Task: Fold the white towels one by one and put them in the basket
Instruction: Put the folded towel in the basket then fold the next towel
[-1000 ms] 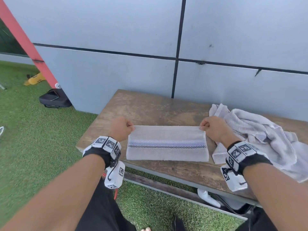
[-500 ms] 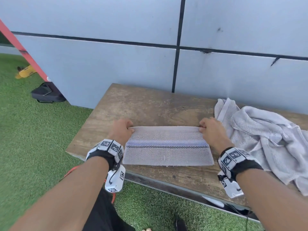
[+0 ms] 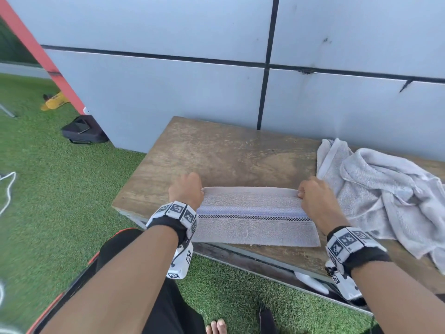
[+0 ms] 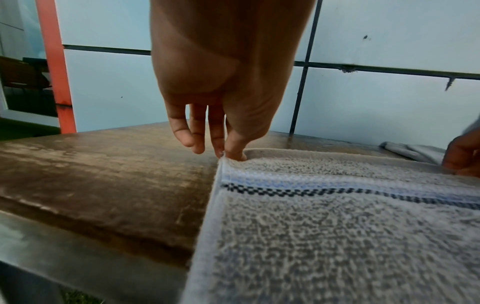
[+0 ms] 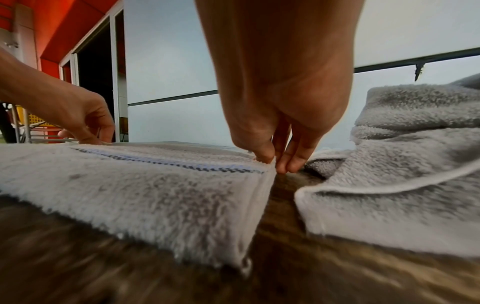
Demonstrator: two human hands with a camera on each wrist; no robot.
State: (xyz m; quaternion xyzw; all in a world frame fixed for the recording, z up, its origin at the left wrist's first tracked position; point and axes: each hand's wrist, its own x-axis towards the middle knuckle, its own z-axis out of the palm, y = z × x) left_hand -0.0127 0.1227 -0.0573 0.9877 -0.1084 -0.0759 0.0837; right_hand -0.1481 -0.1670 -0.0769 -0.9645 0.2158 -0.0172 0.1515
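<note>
Near: two forearms are reaching forward over the bench's [image 3: 216,150] front edge, each wearing a black wrist strap with white marker blocks.

Towel [image 3: 255,225]: white terry with a blue band and a dark checked stripe, folded into a long rectangle. It is lying along the bench's front edge, its near hem reaching just past that edge.

Left hand [image 3: 186,189]: thumb and forefinger are pinching the towel's far left corner; the other fingers are hanging loosely above the wood.

Right hand [image 3: 315,198]: thumb and fingers are pinching the towel's far right corner, with the fingertips pointing down at the bench. Both pinched corners are sitting slightly raised, so the far edge is forming a low ridge.

Pile [image 3: 385,194]: crumpled white towels are lying in a heap at the bench's right end, just beside the right hand and close to the folded towel's right edge.

Far: grey wall panels [image 3: 168,92] with dark seams are standing behind the bench. Green turf [image 3: 48,189] is lying to the left, with a black case [image 3: 83,130] on it by the wall.
</note>
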